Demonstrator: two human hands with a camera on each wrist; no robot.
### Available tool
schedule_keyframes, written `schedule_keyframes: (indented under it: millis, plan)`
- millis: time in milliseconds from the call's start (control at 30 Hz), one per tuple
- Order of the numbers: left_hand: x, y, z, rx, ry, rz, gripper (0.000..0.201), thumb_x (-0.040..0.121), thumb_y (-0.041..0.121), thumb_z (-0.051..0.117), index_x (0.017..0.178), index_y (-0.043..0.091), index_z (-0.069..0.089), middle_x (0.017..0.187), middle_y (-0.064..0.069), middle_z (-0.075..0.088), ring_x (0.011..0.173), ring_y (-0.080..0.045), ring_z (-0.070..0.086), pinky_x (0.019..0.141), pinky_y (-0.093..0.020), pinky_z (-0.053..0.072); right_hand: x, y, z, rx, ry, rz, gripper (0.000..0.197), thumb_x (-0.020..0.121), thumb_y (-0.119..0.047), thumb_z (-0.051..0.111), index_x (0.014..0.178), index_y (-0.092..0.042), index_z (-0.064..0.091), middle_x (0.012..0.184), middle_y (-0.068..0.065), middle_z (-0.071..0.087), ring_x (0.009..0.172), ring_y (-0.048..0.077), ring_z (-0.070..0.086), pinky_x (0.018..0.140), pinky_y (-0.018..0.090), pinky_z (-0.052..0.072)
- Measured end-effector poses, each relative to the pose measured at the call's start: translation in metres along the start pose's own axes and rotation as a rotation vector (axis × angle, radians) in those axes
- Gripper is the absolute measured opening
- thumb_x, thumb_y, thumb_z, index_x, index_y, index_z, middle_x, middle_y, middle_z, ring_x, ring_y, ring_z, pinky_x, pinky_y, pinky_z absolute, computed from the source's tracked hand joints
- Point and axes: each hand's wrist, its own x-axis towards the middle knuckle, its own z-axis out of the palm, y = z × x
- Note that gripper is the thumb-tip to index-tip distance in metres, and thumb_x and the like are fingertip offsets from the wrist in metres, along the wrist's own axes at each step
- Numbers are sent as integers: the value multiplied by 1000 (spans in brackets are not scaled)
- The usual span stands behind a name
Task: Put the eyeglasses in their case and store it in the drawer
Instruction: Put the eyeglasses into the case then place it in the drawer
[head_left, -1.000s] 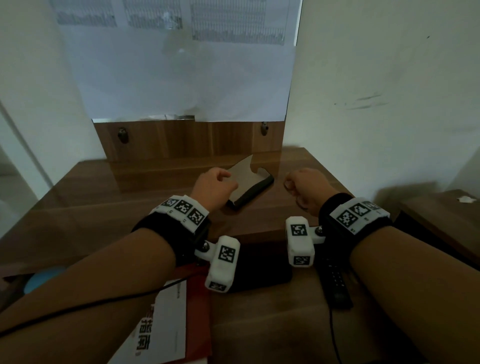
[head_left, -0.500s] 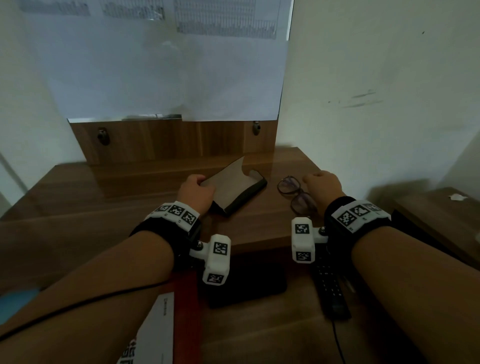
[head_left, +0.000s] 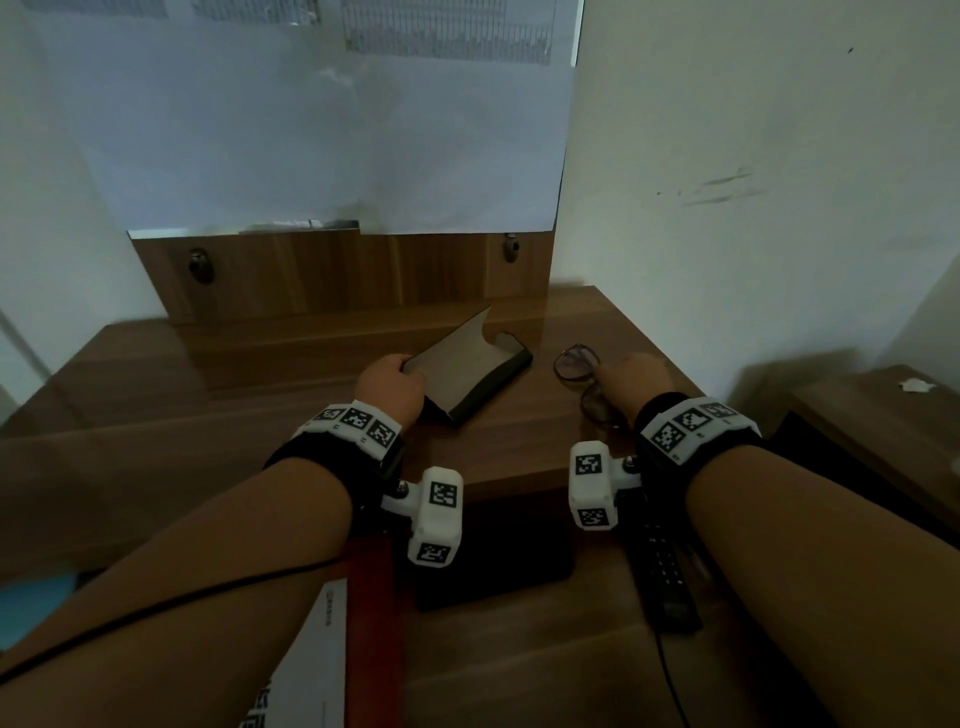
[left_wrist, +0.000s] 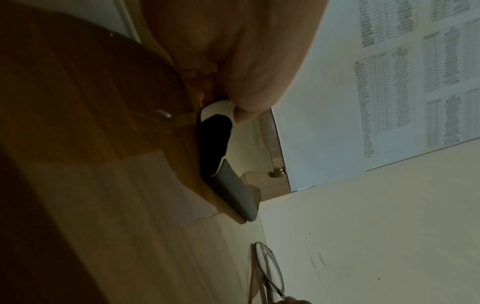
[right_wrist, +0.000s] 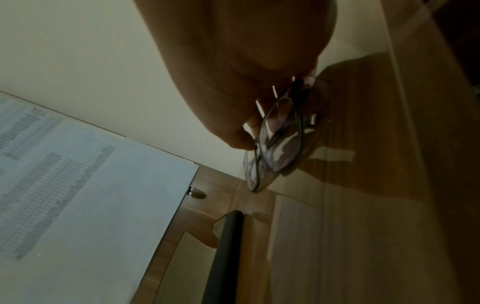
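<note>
On the desk (head_left: 249, 415), the eyeglasses (head_left: 582, 374) are now uncovered and pinched by the right hand (head_left: 631, 382); the case (head_left: 467, 374) is held open by the left hand (head_left: 389, 387), so insertion is judged next.

My head view looks down at the desk (head_left: 519, 441); both wrist views sit low, sharing the case (left_wrist: 228, 185).

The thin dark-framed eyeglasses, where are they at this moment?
In the head view the thin dark-framed eyeglasses lie folded on the right part of the brown wooden desk, pinched by the right hand, right of the open dark case.
</note>
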Motion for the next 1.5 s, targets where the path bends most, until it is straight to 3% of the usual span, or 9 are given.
schedule_keyframes:
  millis: [100, 267, 467, 667, 767, 967, 1067, 1267, 1500]
  plan:
    - [-1, 0, -1, 25, 16, 19, 38, 101, 23, 39, 131, 7, 56, 131, -17, 60, 120, -33, 54, 95, -33, 41, 2, 1, 4, -95, -17, -25, 37, 97, -22, 47, 127, -6, 60, 123, 15, 65, 114, 30, 62, 87, 32, 50]
    - [-4, -1, -3, -11, 52, -1, 40, 102, 27, 35, 124, 5, 60, 122, -20, 63, 111, -34, 57, 82, -30, 38, 6, 2, 3, -276, -41, -72, 39, 93, -27, 53, 118, 0, 65, 122, 19, 66, 114, 34, 62, 77, 25, 42]
    - [-9, -1, -10, -177, 78, -57, 44, 102, 36, 33, 118, 5, 61, 113, -16, 62, 104, -30, 57, 82, -31, 38, -1, -1, -6, -409, -38, -165, 36, 100, -26, 41, 131, -14, 55, 121, 16, 61, 111, 30, 61, 91, 31, 49]
    - [-13, -7, -21, -545, 2, -175, 50, 95, 48, 36, 127, 15, 55, 124, -12, 59, 114, -34, 57, 101, -50, 46, -3, -9, -6, -16, -27, -310, 20, 89, -20, 59, 78, -5, 66, 66, 3, 61, 56, 16, 53, 49, 22, 42]
    - [-16, -11, -25, -600, -48, -197, 51, 98, 47, 37, 131, 11, 50, 131, -18, 58, 119, -37, 58, 99, -53, 48, -18, -18, -2, 120, -97, -425, 12, 89, -17, 62, 89, -8, 68, 78, 4, 65, 61, 14, 54, 54, 24, 46]
    - [-18, -18, -28, -766, -121, -303, 53, 94, 50, 46, 131, 11, 52, 129, -17, 61, 114, -34, 63, 98, -50, 50, -38, -32, 10, 148, -259, -617, 11, 87, -18, 67, 77, -23, 66, 79, -3, 68, 74, 20, 59, 73, 39, 54]
    - [-16, -15, -33, -852, -189, -421, 55, 93, 49, 48, 130, 9, 54, 121, -18, 65, 109, -36, 63, 100, -51, 47, -43, -37, 16, 174, -303, -677, 8, 86, -15, 69, 81, -21, 69, 87, 4, 72, 80, 15, 65, 79, 32, 56]
    - [-21, -16, -33, -949, -309, -402, 43, 98, 44, 41, 111, 11, 65, 104, -15, 72, 99, -32, 66, 85, -44, 53, -52, -43, 24, 59, -375, -831, 10, 85, -11, 70, 83, -21, 67, 87, -5, 68, 68, -10, 61, 67, 7, 49]
    - [-24, -15, -36, -952, -302, -421, 46, 96, 45, 42, 116, 11, 65, 102, -17, 73, 91, -31, 68, 86, -43, 54, -62, -43, 33, -199, -408, -985, 5, 83, -12, 71, 87, -13, 72, 97, -3, 66, 92, 14, 65, 90, 20, 52]
